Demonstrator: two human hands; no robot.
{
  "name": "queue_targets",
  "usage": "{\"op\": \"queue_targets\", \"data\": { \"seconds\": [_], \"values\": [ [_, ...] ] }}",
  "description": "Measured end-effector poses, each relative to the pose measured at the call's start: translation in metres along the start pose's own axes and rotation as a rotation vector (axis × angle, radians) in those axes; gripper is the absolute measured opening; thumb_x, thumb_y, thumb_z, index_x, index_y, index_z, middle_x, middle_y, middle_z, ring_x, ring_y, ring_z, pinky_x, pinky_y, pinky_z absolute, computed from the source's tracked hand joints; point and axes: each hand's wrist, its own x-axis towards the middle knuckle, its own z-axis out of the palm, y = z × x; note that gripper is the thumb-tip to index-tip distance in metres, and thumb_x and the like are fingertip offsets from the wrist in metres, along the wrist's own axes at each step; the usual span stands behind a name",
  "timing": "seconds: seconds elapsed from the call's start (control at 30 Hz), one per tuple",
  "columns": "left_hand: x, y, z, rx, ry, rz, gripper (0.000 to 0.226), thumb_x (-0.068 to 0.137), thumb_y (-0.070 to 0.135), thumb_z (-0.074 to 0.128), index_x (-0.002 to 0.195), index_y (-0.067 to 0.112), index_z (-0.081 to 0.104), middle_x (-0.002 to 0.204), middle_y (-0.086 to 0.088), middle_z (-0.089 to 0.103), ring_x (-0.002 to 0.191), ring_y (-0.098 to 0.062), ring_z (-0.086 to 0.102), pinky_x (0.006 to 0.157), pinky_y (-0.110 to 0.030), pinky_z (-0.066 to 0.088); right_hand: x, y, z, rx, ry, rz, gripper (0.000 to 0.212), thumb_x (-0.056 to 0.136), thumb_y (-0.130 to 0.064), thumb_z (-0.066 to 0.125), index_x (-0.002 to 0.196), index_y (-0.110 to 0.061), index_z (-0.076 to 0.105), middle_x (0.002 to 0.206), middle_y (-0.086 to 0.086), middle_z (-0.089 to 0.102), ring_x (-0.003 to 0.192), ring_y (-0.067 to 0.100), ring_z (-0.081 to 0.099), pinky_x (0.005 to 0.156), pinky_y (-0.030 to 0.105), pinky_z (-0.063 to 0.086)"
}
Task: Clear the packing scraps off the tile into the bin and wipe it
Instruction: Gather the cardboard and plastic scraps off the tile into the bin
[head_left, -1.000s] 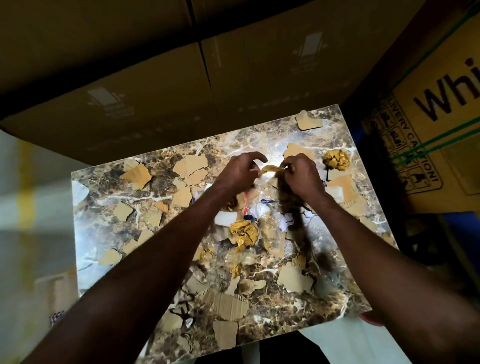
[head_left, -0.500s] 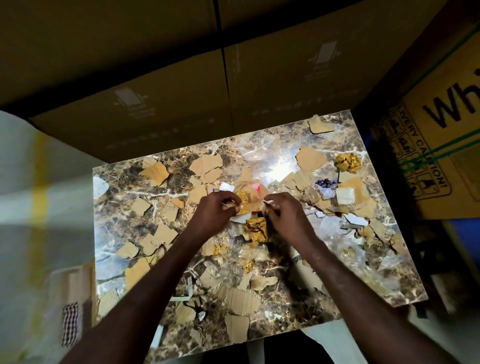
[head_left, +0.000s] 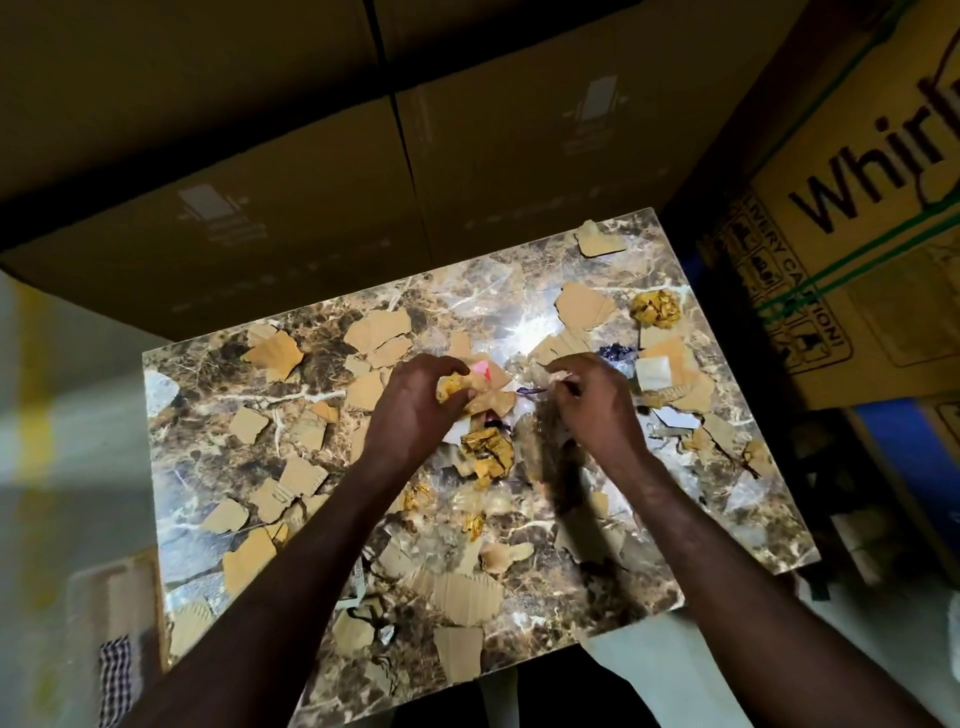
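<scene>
Over marbled tile (head_left: 218, 457), left hand (head_left: 415, 410) grips scraps (head_left: 470, 389); right hand (head_left: 597, 405) seemingly pinches.

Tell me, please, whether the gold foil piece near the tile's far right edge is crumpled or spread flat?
Crumpled. The gold foil piece sits bunched into a creased ball on the tile, unlike the flat cardboard scrap beside it.

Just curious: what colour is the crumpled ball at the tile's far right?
Shiny gold-yellow, the crumpled ball, seen from the head view.
</scene>
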Motion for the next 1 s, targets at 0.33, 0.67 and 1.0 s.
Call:
{"op": "queue_targets", "data": {
  "seconds": [0.33,0.67,1.0],
  "values": [
    [0.072,0.086,0.078,0.017,-0.149,0.168,0.03,0.097,0.023,0.078,0.126,0.024,0.073,0.113,-0.005,0.072,0.102,-0.021,0.068,0.091,-0.038,0.057,0.031,0.064,-0.061,-0.259,0.121,0.169,0.031,0.097,-0.017,0.073,0.128,-0.021,0.074,0.129,0.01,0.07,0.114,0.034,0.067,0.088,0.036,0.054],
    [0.091,0.097,0.15,0.395,-0.291,0.292,0.051,0.086,0.021,0.084,0.135,0.023,0.069,0.118,-0.012,0.068,0.108,-0.035,0.062,0.086,-0.042,0.054,0.044,0.079,-0.043,-0.273,-0.045,0.19,0.038,0.103,-0.022,0.063,0.14,-0.025,0.064,0.126,0.015,0.071,0.113,0.041,0.068,0.091,0.044,0.055],
    [0.088,0.095,0.149,0.189,-0.251,0.216,0.031,0.099,0.007,0.063,0.128,0.013,0.069,0.121,-0.015,0.061,0.106,-0.034,0.064,0.086,-0.036,0.052,0.039,0.08,-0.032,-0.27,0.006,0.195,0.034,0.098,-0.017,0.068,0.131,-0.019,0.066,0.111,0.015,0.068,0.099,0.04,0.069,0.078,0.039,0.053]
  ]
}}
